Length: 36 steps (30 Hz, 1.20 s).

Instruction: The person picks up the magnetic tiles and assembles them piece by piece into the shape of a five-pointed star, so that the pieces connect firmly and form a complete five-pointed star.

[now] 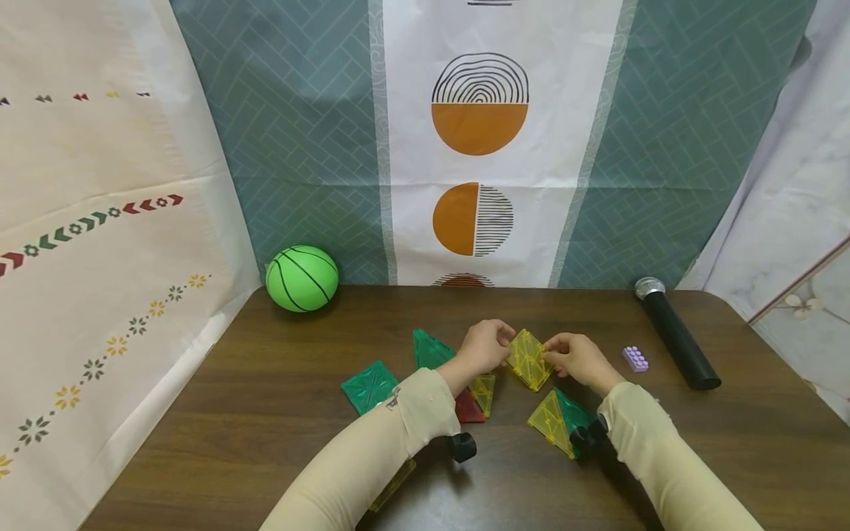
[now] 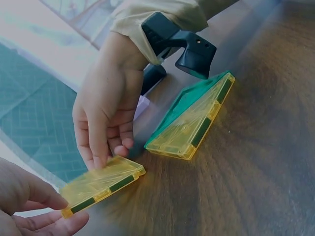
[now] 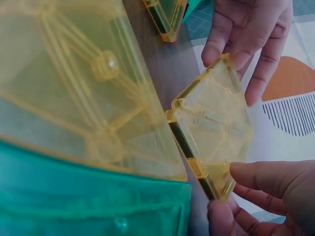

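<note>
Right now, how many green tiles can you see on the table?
3: one green tile lies flat at left, one stands behind the left wrist, one leans against a yellow tile. Arms may hide more.

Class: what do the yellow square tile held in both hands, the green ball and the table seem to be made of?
Yellow square tile: see-through glossy plastic, likely; the backdrop shows through it. Green ball with black lines: smooth, matte, maybe rubber or foam. Dark brown table: wood-grain surface, perhaps laminate.
</note>
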### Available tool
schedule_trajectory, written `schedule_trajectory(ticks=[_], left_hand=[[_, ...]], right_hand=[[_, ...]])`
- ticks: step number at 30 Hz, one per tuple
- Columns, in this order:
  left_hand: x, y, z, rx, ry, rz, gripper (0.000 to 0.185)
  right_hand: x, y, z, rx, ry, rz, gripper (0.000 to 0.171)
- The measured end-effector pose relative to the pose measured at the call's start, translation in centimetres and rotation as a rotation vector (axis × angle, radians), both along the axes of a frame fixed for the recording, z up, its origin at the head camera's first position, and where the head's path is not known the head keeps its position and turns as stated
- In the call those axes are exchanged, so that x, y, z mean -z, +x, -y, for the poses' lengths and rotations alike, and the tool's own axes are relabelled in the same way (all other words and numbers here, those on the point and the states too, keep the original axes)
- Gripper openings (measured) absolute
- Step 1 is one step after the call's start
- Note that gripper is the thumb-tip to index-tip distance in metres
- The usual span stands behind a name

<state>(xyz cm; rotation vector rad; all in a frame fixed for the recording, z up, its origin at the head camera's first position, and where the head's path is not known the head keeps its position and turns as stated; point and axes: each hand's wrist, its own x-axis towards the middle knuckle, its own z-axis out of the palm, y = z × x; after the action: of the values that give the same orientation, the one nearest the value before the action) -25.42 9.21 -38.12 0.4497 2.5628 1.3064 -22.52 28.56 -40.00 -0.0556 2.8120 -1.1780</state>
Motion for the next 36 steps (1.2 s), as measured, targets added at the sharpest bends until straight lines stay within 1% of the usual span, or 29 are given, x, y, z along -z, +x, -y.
schedule_trajectory(ticks=[3, 6, 11, 13, 19, 24, 28, 30, 36], left_hand=[[0.0, -0.1, 0.2, 0.015, 0.000, -0.004, 0.029], [-0.3, -0.2, 0.6, 0.050, 0.002, -0.007, 0.029], [-1.0, -0.5, 1.4, 0.117, 0.057, 0.005, 0.028], [-1.3, -0.6, 1.6, 0.127, 0.080, 0.007, 0.027], [-1.8, -1.5, 2.6, 0.142, 0.091, -0.027, 0.025], [-2.3, -2.2, 3.5, 0.170, 0.102, -0.024, 0.024], [-2.7, -2.6, 4.0, 0.194, 0.111, -0.014, 0.025], [-2.8, -2.8, 4.2, 0.202, 0.100, -0.016, 0.025], [-2.5, -3.5, 4.7, 0.206, 0.039, -0.021, 0.025]], right_hand=[[-0.1, 0.0, -0.1, -0.006, -0.023, -0.021, 0.022], [-0.5, 0.2, -0.3, -0.019, -0.063, -0.040, 0.023], [-1.1, 0.4, -0.5, -0.045, -0.144, -0.053, 0.025], [-1.3, 0.5, -0.5, -0.050, -0.167, -0.057, 0.026], [-1.9, 0.6, 0.0, -0.071, -0.219, -0.087, 0.026], [-2.3, 0.9, 0.5, -0.095, -0.312, -0.064, 0.030], [-2.3, 1.1, 1.0, -0.099, -0.375, -0.040, 0.030], [-2.3, 1.1, 1.3, -0.100, -0.400, -0.028, 0.030], [-1.5, 1.1, 2.5, -0.095, -0.470, 0.014, 0.031]])
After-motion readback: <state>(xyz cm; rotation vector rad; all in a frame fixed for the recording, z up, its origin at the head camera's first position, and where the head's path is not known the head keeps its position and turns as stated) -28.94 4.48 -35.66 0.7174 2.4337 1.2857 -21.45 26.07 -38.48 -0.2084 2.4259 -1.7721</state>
